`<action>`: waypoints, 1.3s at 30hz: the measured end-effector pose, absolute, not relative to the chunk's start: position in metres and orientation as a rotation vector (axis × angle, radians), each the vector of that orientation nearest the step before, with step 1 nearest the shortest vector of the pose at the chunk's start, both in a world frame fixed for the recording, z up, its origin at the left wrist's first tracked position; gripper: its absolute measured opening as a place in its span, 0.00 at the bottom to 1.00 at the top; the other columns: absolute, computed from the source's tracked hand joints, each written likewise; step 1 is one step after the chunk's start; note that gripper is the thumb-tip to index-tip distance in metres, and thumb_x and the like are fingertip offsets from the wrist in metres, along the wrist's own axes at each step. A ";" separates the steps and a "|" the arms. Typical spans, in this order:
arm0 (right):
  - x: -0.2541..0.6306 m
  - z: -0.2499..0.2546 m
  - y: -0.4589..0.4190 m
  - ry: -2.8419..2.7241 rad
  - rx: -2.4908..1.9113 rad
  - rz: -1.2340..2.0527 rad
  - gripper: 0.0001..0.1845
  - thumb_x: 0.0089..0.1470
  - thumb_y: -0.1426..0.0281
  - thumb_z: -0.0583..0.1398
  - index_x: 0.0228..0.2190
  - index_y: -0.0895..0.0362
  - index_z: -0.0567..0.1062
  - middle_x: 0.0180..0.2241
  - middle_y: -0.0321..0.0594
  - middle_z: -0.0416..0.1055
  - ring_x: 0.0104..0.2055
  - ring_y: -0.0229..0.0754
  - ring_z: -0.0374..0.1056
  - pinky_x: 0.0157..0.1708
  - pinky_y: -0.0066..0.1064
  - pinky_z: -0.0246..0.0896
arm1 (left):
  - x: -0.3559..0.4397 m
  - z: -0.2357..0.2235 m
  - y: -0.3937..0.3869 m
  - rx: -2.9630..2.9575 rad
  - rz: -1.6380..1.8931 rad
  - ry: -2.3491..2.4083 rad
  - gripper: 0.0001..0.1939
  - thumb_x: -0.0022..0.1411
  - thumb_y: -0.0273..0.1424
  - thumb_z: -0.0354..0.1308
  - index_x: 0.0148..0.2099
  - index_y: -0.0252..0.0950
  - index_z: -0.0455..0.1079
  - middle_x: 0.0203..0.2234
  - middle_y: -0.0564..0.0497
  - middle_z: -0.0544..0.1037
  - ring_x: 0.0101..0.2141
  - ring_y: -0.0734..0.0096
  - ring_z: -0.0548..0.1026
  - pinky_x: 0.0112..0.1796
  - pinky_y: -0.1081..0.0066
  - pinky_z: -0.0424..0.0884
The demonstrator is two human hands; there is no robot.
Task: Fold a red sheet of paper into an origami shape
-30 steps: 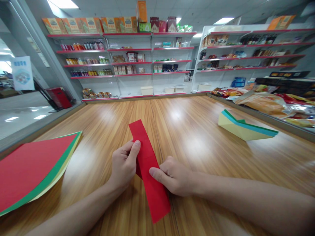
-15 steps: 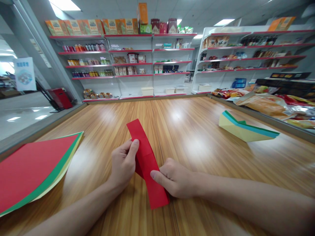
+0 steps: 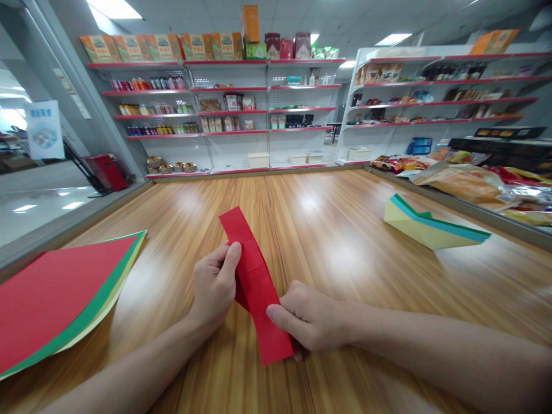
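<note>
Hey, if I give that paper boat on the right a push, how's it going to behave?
The boat is probably very light, being folded paper. Its thin sides would likely crease under a hard pinch. On the glossy table, it may slide rather than roll.

Blue characters [image 3: 42,114] head a white sign [image 3: 45,138] left of the wooden table [image 3: 328,230], and print marks orange boxes [image 3: 161,50] beyond it; all seems too blurred or small to read.

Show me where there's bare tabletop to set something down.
Bare tabletop lies between the red paper and the boat-shaped folded paper, and between the left hand and the stacked sheets. Packages crowd the far right, beyond the tabletop.
</note>
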State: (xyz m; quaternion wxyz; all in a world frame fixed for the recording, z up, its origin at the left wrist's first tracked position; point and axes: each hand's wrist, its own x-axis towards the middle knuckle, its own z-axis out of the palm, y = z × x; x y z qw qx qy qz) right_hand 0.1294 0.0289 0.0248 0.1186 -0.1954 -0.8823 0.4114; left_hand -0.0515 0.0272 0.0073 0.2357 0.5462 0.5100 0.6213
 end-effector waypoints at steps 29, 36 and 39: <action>0.130 0.017 0.025 -2.546 -0.589 1.007 0.26 0.61 0.65 0.47 0.13 0.59 0.56 0.11 0.31 0.53 0.14 0.27 0.48 0.15 0.21 0.40 | -0.045 0.015 0.016 1.674 1.744 1.484 0.20 0.64 0.33 0.51 0.20 0.35 0.58 0.17 0.55 0.59 0.20 0.76 0.58 0.22 0.74 0.57; 0.131 0.014 0.023 -2.563 -0.567 0.952 0.26 0.60 0.63 0.47 0.13 0.59 0.54 0.12 0.29 0.47 0.14 0.27 0.46 0.15 0.21 0.40 | -0.046 0.017 0.017 1.626 1.768 1.532 0.20 0.64 0.34 0.51 0.20 0.35 0.58 0.16 0.56 0.59 0.20 0.77 0.58 0.21 0.75 0.56; 0.132 0.014 0.025 -2.581 -0.529 0.958 0.26 0.60 0.63 0.46 0.13 0.58 0.54 0.12 0.30 0.49 0.14 0.28 0.47 0.15 0.21 0.42 | -0.045 0.019 0.017 1.628 1.765 1.509 0.20 0.64 0.34 0.51 0.20 0.35 0.58 0.17 0.56 0.60 0.21 0.77 0.59 0.21 0.76 0.57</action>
